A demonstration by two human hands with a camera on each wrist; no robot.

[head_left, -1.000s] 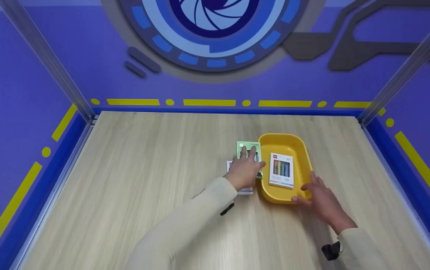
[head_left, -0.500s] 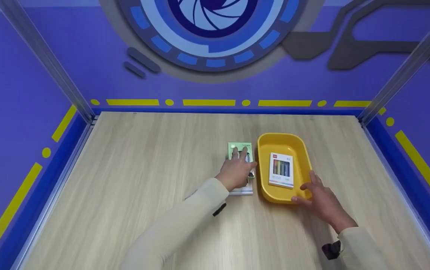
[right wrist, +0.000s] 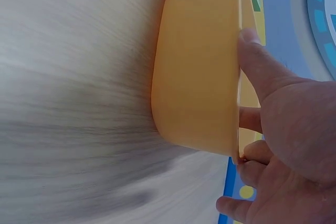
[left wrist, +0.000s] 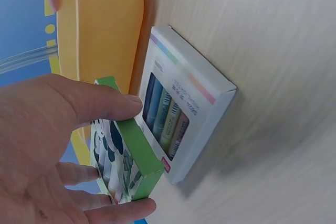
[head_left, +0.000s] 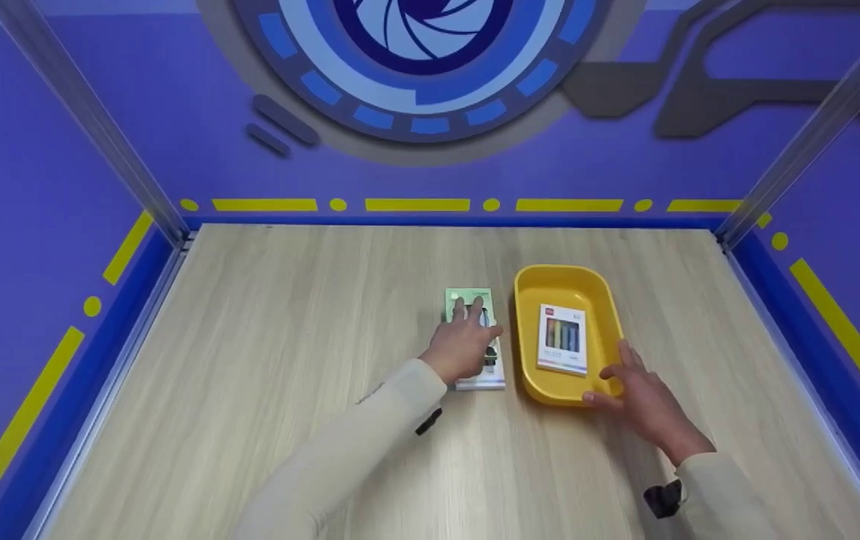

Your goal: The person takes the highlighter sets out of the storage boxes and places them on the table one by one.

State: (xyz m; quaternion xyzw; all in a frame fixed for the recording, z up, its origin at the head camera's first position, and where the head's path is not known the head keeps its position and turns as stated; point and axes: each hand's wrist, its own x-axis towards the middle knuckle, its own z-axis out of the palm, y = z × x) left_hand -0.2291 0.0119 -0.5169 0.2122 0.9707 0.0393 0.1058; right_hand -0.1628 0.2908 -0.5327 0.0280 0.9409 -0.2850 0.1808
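My left hand (head_left: 459, 346) holds a green box (left wrist: 144, 153) with a printed front, thumb on one edge and fingers on the opposite one. In the left wrist view the box is tilted over a white box of coloured sticks (left wrist: 197, 74), which lies on the table and shows them through a window. From above, the left hand and green box cover most of that white box. At the yellow tub's (head_left: 549, 391) near right corner, my right hand (head_left: 651, 401) grips the rim, with a finger inside. A similar white box (head_left: 563, 340) lies face up in the tub.
The wooden table (head_left: 287, 315) meets a blue back wall (head_left: 415, 176) and blue side walls with metal corner posts (head_left: 812, 124). The tub stands immediately right of the white box on the table.
My left hand has moved left and slightly nearer with the green box, away from the tub's left rim and over the white box. The right hand and tub stay in place.
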